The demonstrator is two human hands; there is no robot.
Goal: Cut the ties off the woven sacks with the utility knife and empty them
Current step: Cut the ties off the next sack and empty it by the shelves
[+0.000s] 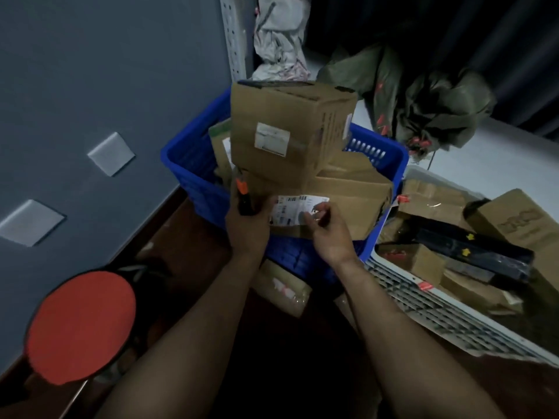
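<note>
Utility knife (242, 196) gripped in our left hand (245, 225), pointing away from us; our right hand (328, 234) pinches a box label (298, 208). The green woven sacks (429, 107) lie ahead-right, well beyond the blue crate (187, 164), nearer our right.

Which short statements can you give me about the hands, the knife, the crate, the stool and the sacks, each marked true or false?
1. The left hand grips the utility knife. True.
2. The right hand holds scissors. False: its fingers pinch a white label.
3. The blue crate holds cardboard boxes. True.
4. The red stool stands right of the blue crate. False: it stands at the lower left.
5. The green sacks lie inside the blue crate. False: they lie on the floor beyond it.
</note>
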